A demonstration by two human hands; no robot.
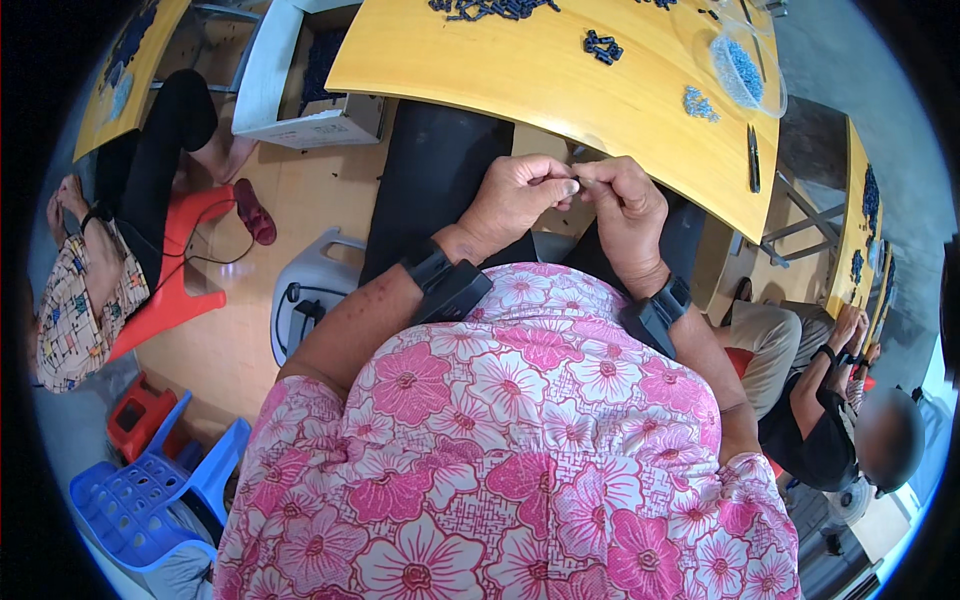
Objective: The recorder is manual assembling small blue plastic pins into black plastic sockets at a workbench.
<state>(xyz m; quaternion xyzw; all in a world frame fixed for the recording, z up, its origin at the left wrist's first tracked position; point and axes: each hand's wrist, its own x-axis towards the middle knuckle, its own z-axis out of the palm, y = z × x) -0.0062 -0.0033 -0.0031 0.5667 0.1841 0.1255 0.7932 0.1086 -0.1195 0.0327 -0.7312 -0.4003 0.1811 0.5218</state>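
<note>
My left hand point(515, 195) and my right hand point(625, 205) meet in front of my chest, just below the edge of a yellow wooden table point(540, 80). Their fingertips pinch a small dark part point(577, 183) between them; its shape is too small to make out. Both wrists wear black bands. Small dark parts lie on the table in a pile point(490, 8) at the far edge and in a little cluster point(603, 46). A clear plastic bag of small blue-grey pieces point(745, 70) lies at the table's right.
A black pen-like tool point(753, 158) lies near the table's right edge. A cardboard box point(300, 95) stands on the floor to the left. A person sits at left on a red stool point(175, 285); another sits at right. Blue plastic stools point(150, 490) stand lower left.
</note>
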